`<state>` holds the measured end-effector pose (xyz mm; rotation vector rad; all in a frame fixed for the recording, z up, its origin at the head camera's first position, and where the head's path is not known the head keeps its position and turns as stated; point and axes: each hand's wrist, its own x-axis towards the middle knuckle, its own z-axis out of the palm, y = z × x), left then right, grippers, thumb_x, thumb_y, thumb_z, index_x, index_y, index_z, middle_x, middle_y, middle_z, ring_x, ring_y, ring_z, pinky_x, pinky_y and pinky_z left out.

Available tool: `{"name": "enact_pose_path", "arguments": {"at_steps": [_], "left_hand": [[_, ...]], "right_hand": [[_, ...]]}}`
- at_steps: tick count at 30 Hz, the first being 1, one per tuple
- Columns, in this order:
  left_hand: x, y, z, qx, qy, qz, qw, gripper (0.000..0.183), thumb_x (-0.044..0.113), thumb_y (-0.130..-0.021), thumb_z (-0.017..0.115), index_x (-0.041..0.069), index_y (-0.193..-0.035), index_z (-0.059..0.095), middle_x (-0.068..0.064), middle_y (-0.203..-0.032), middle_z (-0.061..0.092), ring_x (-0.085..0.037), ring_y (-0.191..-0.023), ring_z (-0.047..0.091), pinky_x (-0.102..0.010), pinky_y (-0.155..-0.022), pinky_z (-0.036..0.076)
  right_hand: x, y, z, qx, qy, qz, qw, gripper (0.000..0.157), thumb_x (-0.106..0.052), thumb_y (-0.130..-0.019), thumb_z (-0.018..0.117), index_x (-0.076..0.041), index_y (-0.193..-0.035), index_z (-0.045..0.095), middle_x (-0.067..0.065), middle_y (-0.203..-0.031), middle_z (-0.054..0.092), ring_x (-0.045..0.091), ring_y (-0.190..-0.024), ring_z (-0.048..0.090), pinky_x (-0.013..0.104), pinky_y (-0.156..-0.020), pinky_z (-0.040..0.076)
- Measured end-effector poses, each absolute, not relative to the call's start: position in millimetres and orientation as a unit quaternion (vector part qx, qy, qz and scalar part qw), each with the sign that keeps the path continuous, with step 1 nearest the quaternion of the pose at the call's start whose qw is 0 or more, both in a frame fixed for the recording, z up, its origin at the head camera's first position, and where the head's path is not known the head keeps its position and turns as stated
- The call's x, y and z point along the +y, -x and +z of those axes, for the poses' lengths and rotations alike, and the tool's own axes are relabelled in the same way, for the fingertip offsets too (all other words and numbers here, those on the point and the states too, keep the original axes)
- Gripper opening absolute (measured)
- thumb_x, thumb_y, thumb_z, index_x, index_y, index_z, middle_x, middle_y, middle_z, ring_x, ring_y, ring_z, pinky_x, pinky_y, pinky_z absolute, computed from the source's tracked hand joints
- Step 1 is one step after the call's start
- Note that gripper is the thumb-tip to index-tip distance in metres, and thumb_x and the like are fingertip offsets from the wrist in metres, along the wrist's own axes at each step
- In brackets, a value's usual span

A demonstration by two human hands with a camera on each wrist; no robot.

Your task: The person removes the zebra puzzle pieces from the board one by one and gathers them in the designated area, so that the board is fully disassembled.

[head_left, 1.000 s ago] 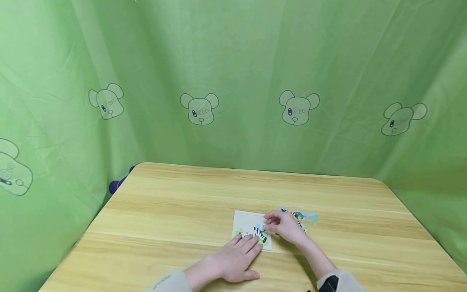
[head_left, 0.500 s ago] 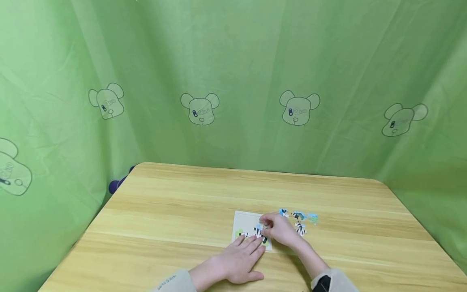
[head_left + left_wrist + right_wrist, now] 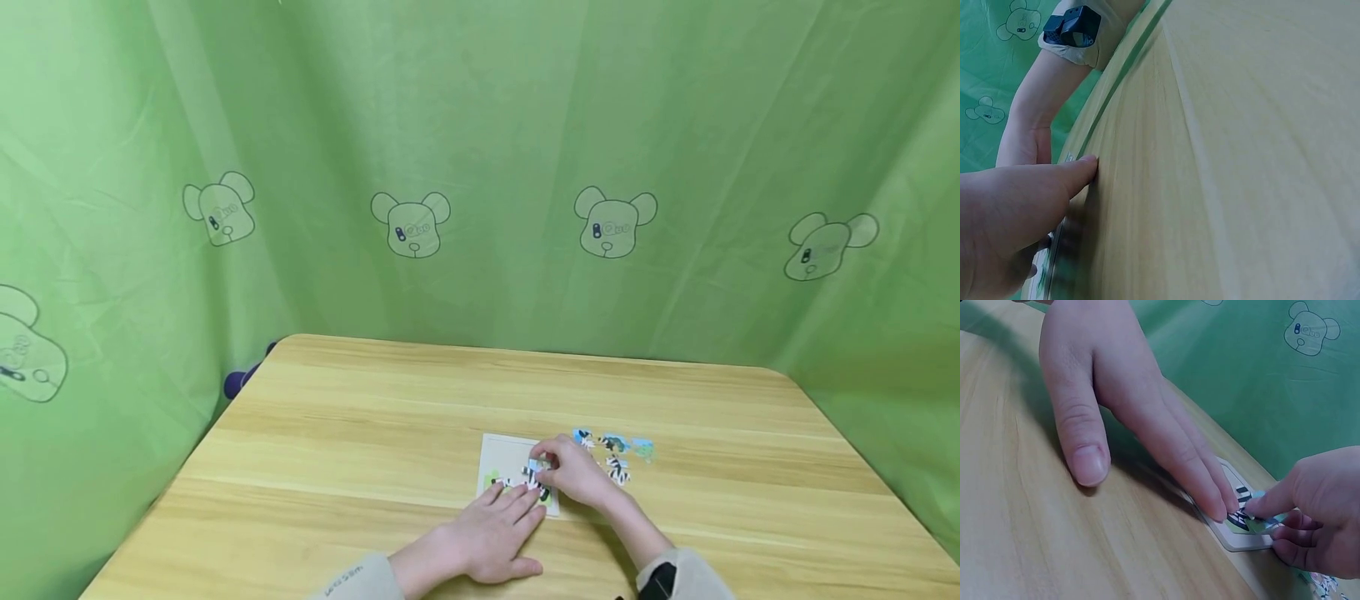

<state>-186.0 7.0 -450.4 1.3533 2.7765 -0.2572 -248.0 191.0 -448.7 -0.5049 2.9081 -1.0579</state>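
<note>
A pale square puzzle tray [image 3: 495,450] lies on the table, with zebra-patterned pieces along its near side. My left hand [image 3: 493,535] rests flat with straight fingers, fingertips over the tray's near edge and on the pieces. My right hand [image 3: 576,473] is over the tray's right side, thumb and fingers pinching a puzzle piece [image 3: 1266,522] with blue and green print. That piece overlaps the striped ones in the right wrist view, and the fingers hide part of it. In the left wrist view, the left hand's thumb [image 3: 1079,174] lies along the wooden surface.
Several loose puzzle pieces [image 3: 618,470] lie right of the tray, beyond the right hand. The wooden table [image 3: 337,417] meets a green curtain [image 3: 510,300] with bear-face prints on its far side. A purple object [image 3: 234,383] shows past the table's left edge.
My right hand has shifted left over the tray with the puzzle piece, uncovering a striped loose piece on the table. My left hand has slid very slightly right.
</note>
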Motion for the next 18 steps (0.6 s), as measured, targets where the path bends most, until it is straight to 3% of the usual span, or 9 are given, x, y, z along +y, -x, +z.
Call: {"name": "enact_pose_path", "arguments": {"at_steps": [6,13,18], "left_hand": [[7,186,-451,0.896,-0.435,-0.086,0.02,0.073,0.065,-0.091,0.024,0.019,-0.147,0.027,0.0,-0.152,0.021,-0.015,-0.139,0.017,-0.038,-0.111,0.021],[7,186,-451,0.897,-0.433,-0.082,0.022,0.073,0.065,-0.09,0.025,0.019,-0.147,0.027,0.0,-0.153,0.02,-0.016,-0.139,0.017,-0.038,-0.111,0.021],[6,186,-451,0.897,-0.435,-0.073,0.022,0.073,0.064,-0.09,0.026,0.018,-0.147,0.027,-0.001,-0.153,0.02,-0.017,-0.139,0.017,-0.039,-0.111,0.021]], "right_hand": [[194,249,-452,0.917,0.179,-0.357,-0.004,0.01,-0.003,-0.08,0.066,-0.009,-0.089,0.065,-0.004,-0.075,0.056,0.013,-0.073,0.05,0.027,-0.066,0.043],[197,249,-453,0.908,0.166,-0.385,0.005,0.011,-0.006,-0.082,0.065,-0.007,-0.093,0.065,-0.004,-0.076,0.057,0.012,-0.072,0.051,0.025,-0.064,0.044],[206,248,-451,0.894,0.143,-0.425,0.02,0.014,-0.01,-0.082,0.067,-0.003,-0.094,0.065,-0.001,-0.074,0.057,0.013,-0.063,0.051,0.022,-0.055,0.045]]}}
